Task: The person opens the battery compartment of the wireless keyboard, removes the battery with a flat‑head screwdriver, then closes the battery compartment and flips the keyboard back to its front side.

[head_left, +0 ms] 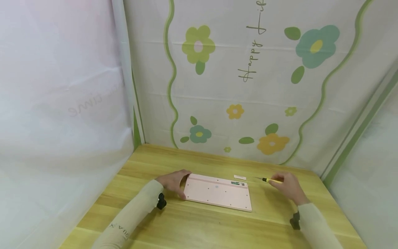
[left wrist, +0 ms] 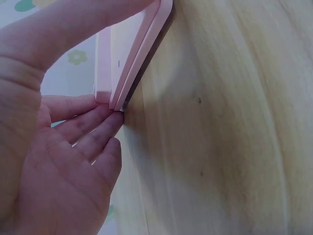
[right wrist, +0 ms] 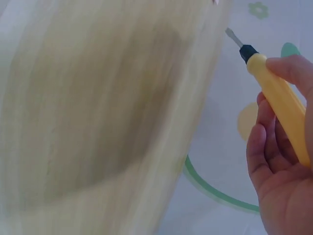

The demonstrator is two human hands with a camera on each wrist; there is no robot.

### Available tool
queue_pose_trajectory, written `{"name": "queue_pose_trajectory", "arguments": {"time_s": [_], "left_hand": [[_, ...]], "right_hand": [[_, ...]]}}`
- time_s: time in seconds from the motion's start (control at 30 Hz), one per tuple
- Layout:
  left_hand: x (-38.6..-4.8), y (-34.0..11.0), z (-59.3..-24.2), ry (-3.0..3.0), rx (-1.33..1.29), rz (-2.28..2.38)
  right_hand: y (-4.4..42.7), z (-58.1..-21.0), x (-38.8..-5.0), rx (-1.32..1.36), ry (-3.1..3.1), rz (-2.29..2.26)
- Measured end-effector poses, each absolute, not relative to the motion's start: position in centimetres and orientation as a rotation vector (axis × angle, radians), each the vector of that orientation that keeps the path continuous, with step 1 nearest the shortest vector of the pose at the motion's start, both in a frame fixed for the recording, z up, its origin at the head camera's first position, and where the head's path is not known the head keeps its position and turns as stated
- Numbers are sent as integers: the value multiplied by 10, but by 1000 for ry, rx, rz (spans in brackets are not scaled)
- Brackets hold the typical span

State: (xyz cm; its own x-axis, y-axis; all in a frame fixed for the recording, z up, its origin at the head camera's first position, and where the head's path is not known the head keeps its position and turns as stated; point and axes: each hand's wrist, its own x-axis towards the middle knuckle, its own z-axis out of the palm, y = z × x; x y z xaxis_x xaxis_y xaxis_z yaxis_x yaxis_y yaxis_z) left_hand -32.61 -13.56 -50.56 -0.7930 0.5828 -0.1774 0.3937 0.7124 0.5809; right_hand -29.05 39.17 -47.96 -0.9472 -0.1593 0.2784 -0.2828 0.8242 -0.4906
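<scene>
A pale pink keyboard (head_left: 216,195) lies face down on the table, several small dark screw spots dotting its underside. Near its far right corner an open slot exposes a green circuit board (head_left: 235,183). Just beyond that edge rests a small pink cover (head_left: 239,177). My left hand (head_left: 172,182) grips the keyboard's left end, thumb on the near corner and fingertips against the far one. In the left wrist view the fingers (left wrist: 93,129) touch the keyboard's edge. My right hand (head_left: 289,186) holds a yellow-handled flat-blade screwdriver (right wrist: 279,95), tip toward the cover and apart from it.
The wood-grain table (head_left: 186,224) runs back to a white curtain (head_left: 217,86) printed with flowers. More white cloth (head_left: 62,103) hangs along the left side, and another sheet hangs on the right.
</scene>
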Motion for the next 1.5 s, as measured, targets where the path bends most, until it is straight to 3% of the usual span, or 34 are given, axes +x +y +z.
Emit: {"name": "queue_pose_trajectory", "arguments": {"time_s": [0.47, 1.5], "left_hand": [[-326, -137, -505, 2554, 765, 773], [-328, -137, -508, 2551, 789, 784]], "right_hand": [[396, -506, -287, 198, -2720, 733], [389, -519, -280, 122, -2857, 763]]}}
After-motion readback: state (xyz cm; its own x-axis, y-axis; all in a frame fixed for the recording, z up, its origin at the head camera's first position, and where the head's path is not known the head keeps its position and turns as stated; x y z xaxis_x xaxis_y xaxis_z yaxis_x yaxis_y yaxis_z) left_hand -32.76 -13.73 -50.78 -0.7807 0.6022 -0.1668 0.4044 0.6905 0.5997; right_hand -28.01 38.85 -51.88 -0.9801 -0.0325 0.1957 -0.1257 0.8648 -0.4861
